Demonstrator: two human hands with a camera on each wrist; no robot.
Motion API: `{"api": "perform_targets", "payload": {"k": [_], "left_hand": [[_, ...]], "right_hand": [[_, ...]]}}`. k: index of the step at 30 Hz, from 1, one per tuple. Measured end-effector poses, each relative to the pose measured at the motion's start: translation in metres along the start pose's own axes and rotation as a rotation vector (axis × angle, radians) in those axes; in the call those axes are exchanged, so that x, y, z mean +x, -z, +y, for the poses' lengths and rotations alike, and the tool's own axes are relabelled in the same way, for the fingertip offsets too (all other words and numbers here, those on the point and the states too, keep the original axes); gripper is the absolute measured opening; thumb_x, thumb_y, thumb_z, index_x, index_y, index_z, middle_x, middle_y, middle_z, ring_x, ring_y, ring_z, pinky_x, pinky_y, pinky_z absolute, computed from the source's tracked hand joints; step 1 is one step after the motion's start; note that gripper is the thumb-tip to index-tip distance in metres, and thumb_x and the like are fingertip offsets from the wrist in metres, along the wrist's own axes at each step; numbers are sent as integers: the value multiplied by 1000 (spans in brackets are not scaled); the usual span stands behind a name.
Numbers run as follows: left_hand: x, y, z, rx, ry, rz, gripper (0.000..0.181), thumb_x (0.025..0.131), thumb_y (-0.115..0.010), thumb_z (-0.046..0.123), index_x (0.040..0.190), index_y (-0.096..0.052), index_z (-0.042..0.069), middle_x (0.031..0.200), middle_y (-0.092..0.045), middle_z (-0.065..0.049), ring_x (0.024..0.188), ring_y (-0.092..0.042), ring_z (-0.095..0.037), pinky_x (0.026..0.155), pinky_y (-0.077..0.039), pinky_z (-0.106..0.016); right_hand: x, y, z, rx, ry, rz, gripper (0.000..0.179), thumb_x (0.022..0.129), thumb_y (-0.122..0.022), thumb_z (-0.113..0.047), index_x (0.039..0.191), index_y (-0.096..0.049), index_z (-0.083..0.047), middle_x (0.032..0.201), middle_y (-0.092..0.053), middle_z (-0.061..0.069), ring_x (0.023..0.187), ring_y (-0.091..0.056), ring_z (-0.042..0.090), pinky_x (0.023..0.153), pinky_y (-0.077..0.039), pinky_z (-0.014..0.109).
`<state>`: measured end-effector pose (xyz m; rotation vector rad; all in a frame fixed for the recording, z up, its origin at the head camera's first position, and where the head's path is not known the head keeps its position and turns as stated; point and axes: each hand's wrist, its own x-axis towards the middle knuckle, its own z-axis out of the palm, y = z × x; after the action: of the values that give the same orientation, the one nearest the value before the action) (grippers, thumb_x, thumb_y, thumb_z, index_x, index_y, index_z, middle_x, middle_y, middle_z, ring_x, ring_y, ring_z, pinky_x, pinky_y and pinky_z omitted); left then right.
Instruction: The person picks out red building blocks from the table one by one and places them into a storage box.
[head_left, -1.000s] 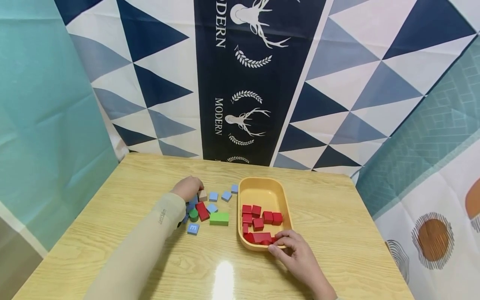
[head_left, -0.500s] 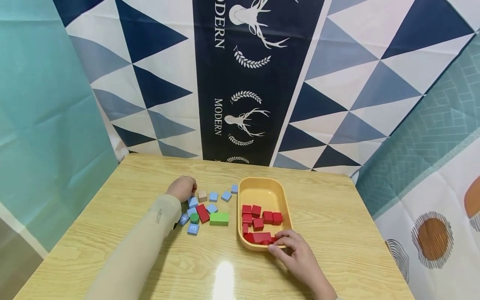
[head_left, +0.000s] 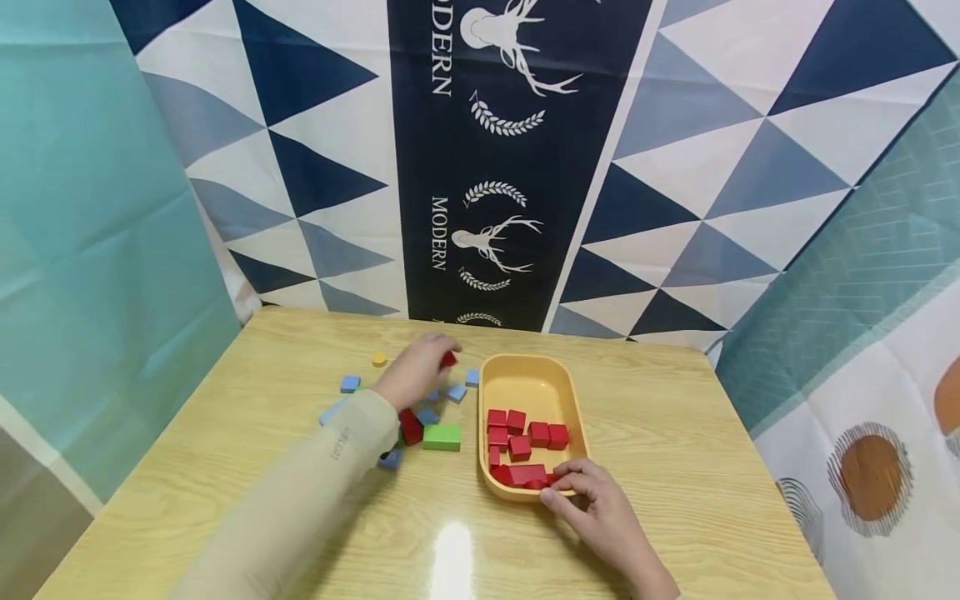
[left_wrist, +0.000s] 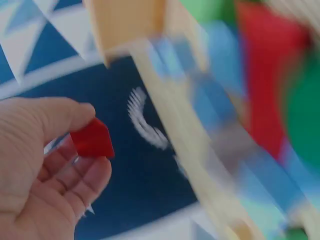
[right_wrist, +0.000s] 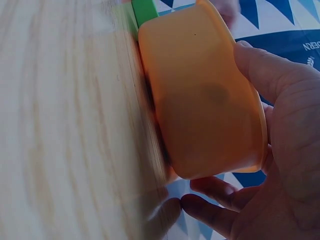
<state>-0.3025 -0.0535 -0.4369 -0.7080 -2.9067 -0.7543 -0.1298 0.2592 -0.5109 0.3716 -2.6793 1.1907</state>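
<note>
My left hand (head_left: 416, 367) pinches a small red block (left_wrist: 94, 140) between thumb and fingers, raised over the table left of a yellow plastic box (head_left: 525, 386). The box holds several red blocks (head_left: 519, 448) in its near half. At its near right corner my right hand (head_left: 596, 517) grips the rim, the thumb on the near side; the right wrist view shows other fingers round the corner. Below my left hand and sleeve lie a red block (head_left: 410, 427), a green block (head_left: 442, 437) and several blue blocks (head_left: 349, 383), some partly hidden.
A yellow round piece (head_left: 379, 358) lies toward the back left. One blue block (head_left: 472, 377) sits close to the box's left wall. Behind the wooden table (head_left: 660, 433) hangs a patterned cloth (head_left: 480, 167).
My left hand has moved right from the loose blocks, with a red block now seen in it. The yellow piece and a blue block at left have come into view. My right hand stays put.
</note>
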Motion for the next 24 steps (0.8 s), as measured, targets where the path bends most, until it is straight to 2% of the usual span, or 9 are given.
{"api": "perform_targets", "payload": {"k": [3, 6, 9, 13, 16, 19, 21, 24], "left_hand": [[5, -11, 27, 24, -106, -26, 38, 101, -73, 9, 138, -68, 8, 139, -68, -10, 130, -65, -27, 116, -54, -43], [8, -25, 45, 49, -162, -52, 33, 102, -72, 11, 134, -70, 11, 132, -70, -6, 122, -67, -22, 112, -57, -38], [12, -35, 56, 56, -197, -65, 30, 103, -71, 12, 132, -71, 13, 128, -70, -4, 117, -67, -19, 110, -58, -36], [12, -36, 62, 24, -213, -43, 30, 104, -71, 13, 133, -70, 14, 130, -69, -3, 117, -66, -18, 110, -58, -34], [11, -29, 60, -4, -208, 1, 29, 104, -70, 12, 133, -70, 13, 135, -68, -4, 125, -65, -20, 114, -56, -36], [9, -17, 49, -19, -196, 39, 28, 104, -70, 11, 132, -70, 12, 139, -68, -6, 134, -64, -25, 118, -53, -41], [3, -6, 35, -8, -195, 55, 27, 104, -70, 10, 131, -70, 10, 137, -69, -8, 133, -64, -28, 117, -54, -43], [-11, 10, 7, 40, -162, 56, 27, 103, -70, 9, 131, -71, 8, 134, -71, -10, 131, -65, -30, 114, -55, -45]], "right_hand": [[1, 0, 1, 10, 17, -12, 16, 92, -86, -29, 83, -75, -34, 108, -73, -6, 96, -61, 3, 74, -56, 21], [1, 0, 2, 18, 14, -13, 16, 92, -86, -29, 82, -74, -34, 108, -73, -6, 95, -61, 3, 74, -56, 20], [0, 1, 2, 20, 11, -7, 16, 92, -86, -28, 82, -74, -34, 107, -73, -5, 95, -61, 2, 73, -57, 20], [-1, 1, 3, 15, 27, -9, 16, 92, -86, -28, 82, -74, -34, 108, -73, -4, 95, -61, 2, 73, -57, 21], [-1, 1, 3, 8, 32, -2, 17, 92, -86, -27, 82, -74, -34, 108, -73, -5, 95, -61, 2, 74, -56, 21], [-1, 2, 3, 13, 21, 1, 17, 92, -86, -27, 82, -74, -34, 108, -73, -5, 95, -61, 2, 74, -57, 21], [-1, 1, 3, 15, 13, -2, 16, 92, -86, -28, 83, -74, -34, 109, -73, -5, 96, -61, 2, 74, -57, 21], [0, 1, 3, 15, 6, -10, 15, 93, -85, -29, 83, -75, -35, 109, -73, -5, 96, -61, 3, 75, -57, 22]]}}
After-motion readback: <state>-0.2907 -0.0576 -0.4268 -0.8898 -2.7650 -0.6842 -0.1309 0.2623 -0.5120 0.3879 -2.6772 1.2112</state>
